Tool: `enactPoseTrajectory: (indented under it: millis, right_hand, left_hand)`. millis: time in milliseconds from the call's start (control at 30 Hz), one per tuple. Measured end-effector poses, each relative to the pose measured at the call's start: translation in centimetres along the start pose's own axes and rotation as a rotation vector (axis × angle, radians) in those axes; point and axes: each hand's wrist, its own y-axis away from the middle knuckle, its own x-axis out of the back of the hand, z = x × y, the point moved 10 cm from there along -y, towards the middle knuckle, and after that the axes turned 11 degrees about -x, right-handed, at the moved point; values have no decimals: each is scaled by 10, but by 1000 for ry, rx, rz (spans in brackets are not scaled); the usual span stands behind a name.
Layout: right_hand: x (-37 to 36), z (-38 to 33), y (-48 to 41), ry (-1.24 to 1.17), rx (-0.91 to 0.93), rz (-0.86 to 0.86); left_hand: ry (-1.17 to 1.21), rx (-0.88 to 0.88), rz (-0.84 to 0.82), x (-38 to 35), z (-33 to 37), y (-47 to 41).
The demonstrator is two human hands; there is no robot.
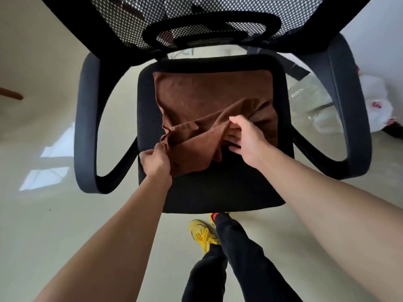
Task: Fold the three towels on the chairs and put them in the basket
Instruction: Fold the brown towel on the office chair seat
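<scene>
A brown towel (196,94) lies on the black seat of an office chair (218,188). Its far half is flat and its near half is bunched up. My left hand (155,162) pinches the towel's near left corner at the seat's left edge. My right hand (245,135) grips a fold of the towel near its right side, fingers curled into the cloth. No basket and no other towel are in view.
The chair has a mesh backrest (174,18) at the far side and curved black armrests, a left one (87,127) and a right one (349,105). White and clear plastic bags (370,101) lie on the floor at the right. My legs and yellow shoes (201,234) stand just before the seat.
</scene>
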Motion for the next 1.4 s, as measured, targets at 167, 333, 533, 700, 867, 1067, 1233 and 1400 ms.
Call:
enactPoseTrajectory:
  millis: [167, 333, 533, 700, 867, 1067, 1233, 1400]
  right_hand:
    - [20, 35, -12, 266, 20, 143]
    - [1, 63, -19, 515, 149, 128]
    - [23, 48, 0, 235, 198, 273]
    - [86, 76, 42, -15, 201, 451]
    - [135, 125, 91, 31, 239, 587]
    - [176, 203, 137, -26, 272, 665]
    - [186, 256, 172, -43, 261, 677]
    - [203, 307, 194, -31, 239, 699]
  left_hand:
    - [-359, -356, -229, -10, 1, 19]
    - [-509, -350, -213, 0, -22, 17]
    - [-201, -100, -125, 41, -42, 10]
    - [21, 43, -99, 77, -60, 32]
    - [40, 29, -163, 112, -74, 73]
    - [19, -15, -229, 169, -107, 118]
    - [-2, 39, -299, 211, -150, 149]
    - [-48, 89, -281, 238, -199, 170]
